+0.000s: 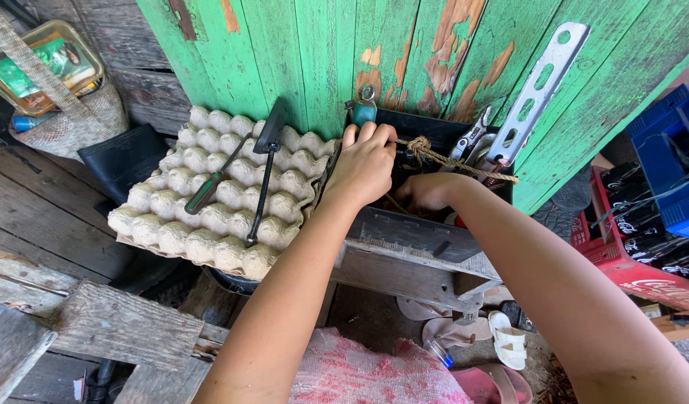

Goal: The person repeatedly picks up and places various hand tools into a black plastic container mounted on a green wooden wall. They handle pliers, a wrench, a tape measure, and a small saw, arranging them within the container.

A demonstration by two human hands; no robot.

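Toolbox (415,232) is what both hands are at: a dark, worn box resting on a rough wooden ledge against the green plank wall (314,52), its near edge overhanging the plank a little.

Nearest the camera, a pink woven sack (367,374) lies below the forearms, with pale sandals (501,340) on the ground just beside it.

The left hand (365,166) is curled over the box's left rim, fingers bent and narrow, gripping the edge where the box meets the egg tray (210,202). The right hand (426,193) is down inside the box, fingers hidden among the contents; I cannot tell how far open it is or whether it has anything in its grasp.

A frayed rope (453,161) crosses the box just beyond the right hand, near pliers (470,138) and a long perforated metal bar (535,93) leaning out of it.

As a judgement, the risks lie in the crowding. The hidden fingers could catch on a sharp tool edge, or snag the rope and drag the bar over. A push from the left hand could jolt the egg tray, which sits unevenly, and roll off the green-handled screwdriver (210,191) and the long black tool (263,179) lying loose on it. A hard tug might also shift the box on its ledge.
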